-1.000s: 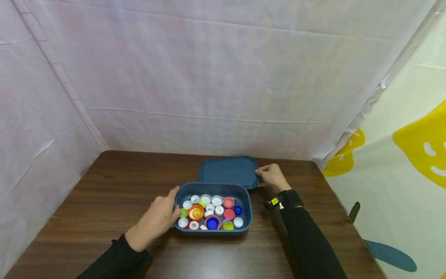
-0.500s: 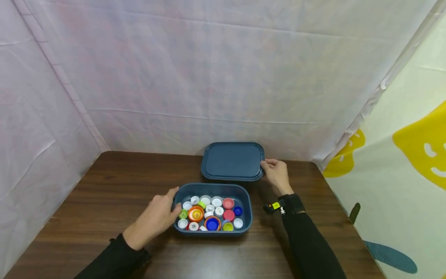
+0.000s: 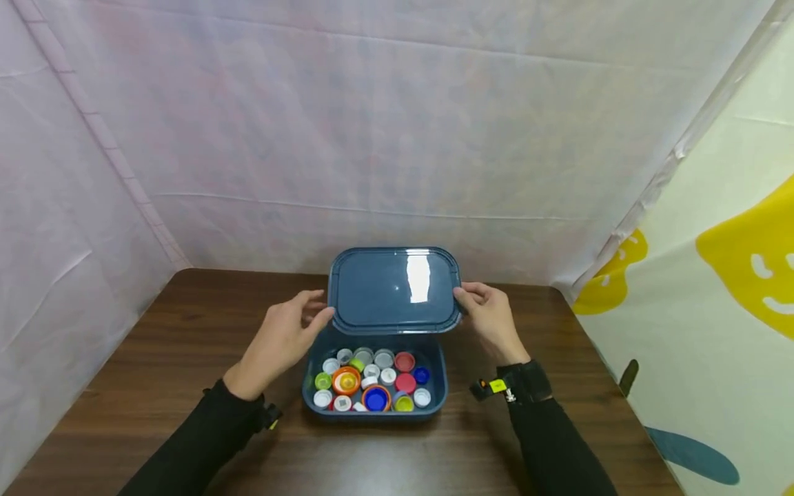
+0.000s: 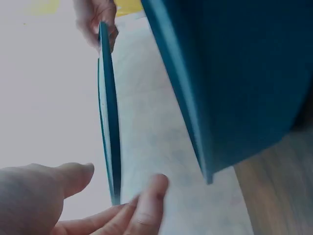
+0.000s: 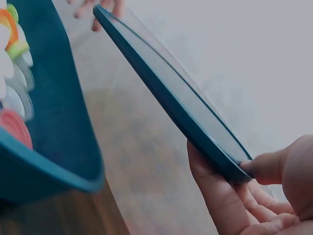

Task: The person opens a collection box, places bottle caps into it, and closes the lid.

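— What do your hands have?

— My right hand (image 3: 490, 313) pinches the right short edge of the dark blue lid (image 3: 394, 289), thumb on top, fingers curled beneath the rim. My left hand (image 3: 282, 337) is at the opposite short edge, fingers loosely spread. The left wrist view shows the lid's corner between thumb and fingertips (image 4: 146, 205), touching, not clamped.

— How does the lid sit?

— Raised off the table, tilted, top face toward me, glare on it. It hangs between my two hands, above the far rim of the blue container (image 3: 434, 396).

— And below your fingers?

— The container rests on the brown wooden table (image 3: 155, 358), just nearer me than both hands. It is open, holding bottle caps (image 3: 372, 382): white, red, blue, green, orange, yellow.
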Motion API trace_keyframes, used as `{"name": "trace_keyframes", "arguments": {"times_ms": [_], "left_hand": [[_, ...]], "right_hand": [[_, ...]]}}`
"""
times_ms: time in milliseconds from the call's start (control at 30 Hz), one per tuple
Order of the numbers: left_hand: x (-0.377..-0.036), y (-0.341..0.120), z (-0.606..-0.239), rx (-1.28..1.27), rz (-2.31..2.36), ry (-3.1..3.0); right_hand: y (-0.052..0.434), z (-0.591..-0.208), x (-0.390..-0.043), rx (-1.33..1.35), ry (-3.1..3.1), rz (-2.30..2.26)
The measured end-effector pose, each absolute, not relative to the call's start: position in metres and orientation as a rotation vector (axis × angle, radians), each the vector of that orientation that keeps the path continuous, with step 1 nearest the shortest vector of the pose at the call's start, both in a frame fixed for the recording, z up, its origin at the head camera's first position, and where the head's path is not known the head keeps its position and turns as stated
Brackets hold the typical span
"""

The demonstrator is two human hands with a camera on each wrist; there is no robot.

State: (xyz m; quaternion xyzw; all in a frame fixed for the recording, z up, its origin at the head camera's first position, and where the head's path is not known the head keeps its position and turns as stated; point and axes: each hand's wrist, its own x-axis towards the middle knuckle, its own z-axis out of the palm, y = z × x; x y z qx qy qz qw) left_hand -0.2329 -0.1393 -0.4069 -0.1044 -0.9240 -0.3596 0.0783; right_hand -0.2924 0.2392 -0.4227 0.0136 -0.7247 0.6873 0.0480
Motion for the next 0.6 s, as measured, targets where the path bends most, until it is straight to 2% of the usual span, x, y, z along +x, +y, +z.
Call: {"name": "trace_keyframes", "arguments": {"times_ms": [367,600], "left_hand": [[-0.229,-0.148,-0.397,-0.302,-1.221,-2.677],[-0.218,-0.155,-0.390,-0.469,-1.116,-2.517]], "right_hand": [[0.231,-0.431,-0.275,0.196,-2.239,2.170],[0.237,-0.432,-0.274,0.337,-2.282,2.146]]}}
